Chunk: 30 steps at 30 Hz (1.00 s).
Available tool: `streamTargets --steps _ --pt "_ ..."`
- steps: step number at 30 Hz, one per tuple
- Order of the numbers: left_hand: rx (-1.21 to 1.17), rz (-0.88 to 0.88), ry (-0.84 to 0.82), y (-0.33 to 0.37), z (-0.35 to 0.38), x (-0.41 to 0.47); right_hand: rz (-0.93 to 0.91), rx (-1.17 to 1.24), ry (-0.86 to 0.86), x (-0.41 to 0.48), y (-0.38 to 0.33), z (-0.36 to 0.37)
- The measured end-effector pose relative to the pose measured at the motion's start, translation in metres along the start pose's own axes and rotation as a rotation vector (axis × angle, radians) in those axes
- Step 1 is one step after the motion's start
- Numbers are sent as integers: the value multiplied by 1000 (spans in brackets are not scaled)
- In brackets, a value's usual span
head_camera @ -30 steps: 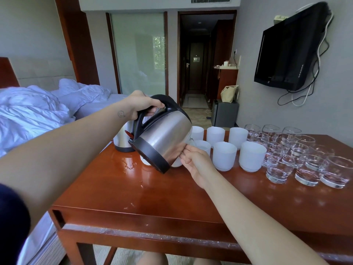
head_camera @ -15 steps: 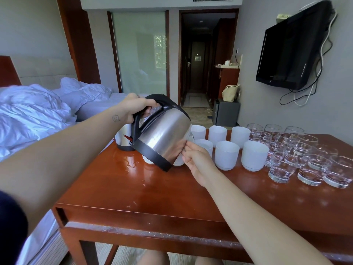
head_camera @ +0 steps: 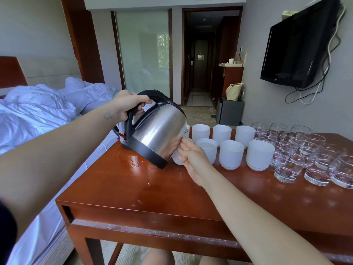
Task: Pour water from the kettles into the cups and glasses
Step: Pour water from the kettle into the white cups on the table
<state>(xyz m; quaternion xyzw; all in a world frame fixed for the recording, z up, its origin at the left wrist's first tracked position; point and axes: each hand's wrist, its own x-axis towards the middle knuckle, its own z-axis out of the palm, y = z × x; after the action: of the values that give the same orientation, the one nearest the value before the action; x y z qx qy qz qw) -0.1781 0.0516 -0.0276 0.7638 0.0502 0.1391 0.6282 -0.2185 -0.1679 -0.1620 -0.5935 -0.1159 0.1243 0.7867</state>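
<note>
My left hand (head_camera: 127, 104) grips the black handle of a steel kettle (head_camera: 158, 131), tilted forward with its spout side hidden over the nearest white cup (head_camera: 176, 158). My right hand (head_camera: 192, 156) holds that cup on the table, mostly hidden behind the kettle. A second kettle (head_camera: 120, 136) stands behind the first, nearly hidden. Several white cups (head_camera: 231, 153) stand in two rows to the right; one (head_camera: 207, 147) shows water inside. Several clear glasses (head_camera: 288, 167) fill the table's right part.
The wooden table (head_camera: 152, 196) has spilled water drops (head_camera: 135, 161) near the kettles. A bed (head_camera: 34, 115) with white bedding lies at the left. A wall television (head_camera: 298, 48) with hanging cables is at the right. A hallway lies beyond.
The kettle stays tilted over the held cup, shifted slightly to the left. Both hands keep their grips. The view has moved a little.
</note>
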Motion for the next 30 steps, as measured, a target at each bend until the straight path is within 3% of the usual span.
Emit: streamTargets --steps 30 --pt "122 -27 -50 4 -20 23 67 163 -67 22 20 26"
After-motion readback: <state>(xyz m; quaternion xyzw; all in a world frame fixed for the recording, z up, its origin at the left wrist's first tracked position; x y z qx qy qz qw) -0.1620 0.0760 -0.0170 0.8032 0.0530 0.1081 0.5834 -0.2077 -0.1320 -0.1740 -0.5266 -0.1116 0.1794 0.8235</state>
